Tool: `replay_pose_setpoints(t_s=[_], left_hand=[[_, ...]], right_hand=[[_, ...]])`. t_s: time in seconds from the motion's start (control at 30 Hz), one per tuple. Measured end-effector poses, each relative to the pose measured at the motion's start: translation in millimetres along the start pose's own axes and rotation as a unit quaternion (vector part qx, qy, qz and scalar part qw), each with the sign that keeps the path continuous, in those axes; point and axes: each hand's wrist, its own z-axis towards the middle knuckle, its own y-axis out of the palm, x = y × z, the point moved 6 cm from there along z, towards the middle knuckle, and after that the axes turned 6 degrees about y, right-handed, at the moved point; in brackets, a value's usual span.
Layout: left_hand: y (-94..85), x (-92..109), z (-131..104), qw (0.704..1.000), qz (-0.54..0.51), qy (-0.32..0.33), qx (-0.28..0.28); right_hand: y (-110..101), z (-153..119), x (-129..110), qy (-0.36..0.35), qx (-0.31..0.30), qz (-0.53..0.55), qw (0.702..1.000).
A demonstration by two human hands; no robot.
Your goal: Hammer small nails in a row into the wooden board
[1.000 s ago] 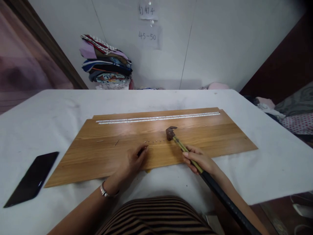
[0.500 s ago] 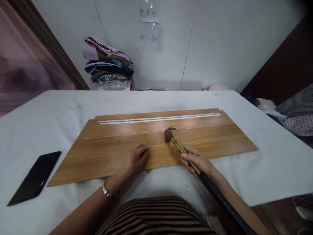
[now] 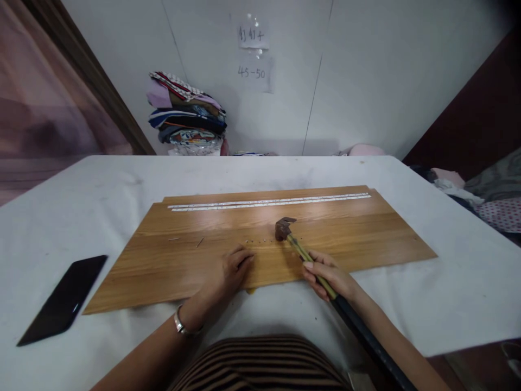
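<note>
A wooden board [image 3: 325, 233] lies across the table in front of me. My right hand [image 3: 325, 274] is closed round the yellow-and-black handle of a claw hammer [image 3: 283, 229]. The rusty hammer head is over the board's middle, at the right of a row of small nail heads [image 3: 264, 240]. My left hand [image 3: 237, 266] rests loosely curled at the board's near edge, just below the left end of that row; I make out nothing in its fingers. Two loose nails lie farther left: one nail [image 3: 173, 239] and a slanted nail [image 3: 199, 242].
Two white measuring strips [image 3: 268, 203] run along the board's far side. Left of the board, a black phone or tablet [image 3: 63, 301] lies on the white-covered table [image 3: 459, 293]. Folded clothes [image 3: 187, 114] are stacked at the back, by the wall with paper notes [image 3: 252, 70].
The whole view has shifted slightly, so everything appears a little lower and to the right. The fingers of my left hand have drawn closer together. My right hand keeps its hold on the hammer.
</note>
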Motion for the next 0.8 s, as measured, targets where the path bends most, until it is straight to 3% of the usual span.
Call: replay_pose_setpoints(t_s=[0.4,0.63,0.8], left_hand=[[-18.3,21,5,0.999,0.044,-0.009,-0.018],[-11.0,20,3,0.991,0.106,-0.031,-0.078],[-14.5,23,1,0.988,0.128,-0.022,-0.082]], right_hand=[[-7,-5,-8,-0.004,0.013,-0.003,1.000],[-7,-6,-8,0.004,0.015,-0.025,1.000],[-7,-8,-11,-0.001,0.015,-0.036,0.999]])
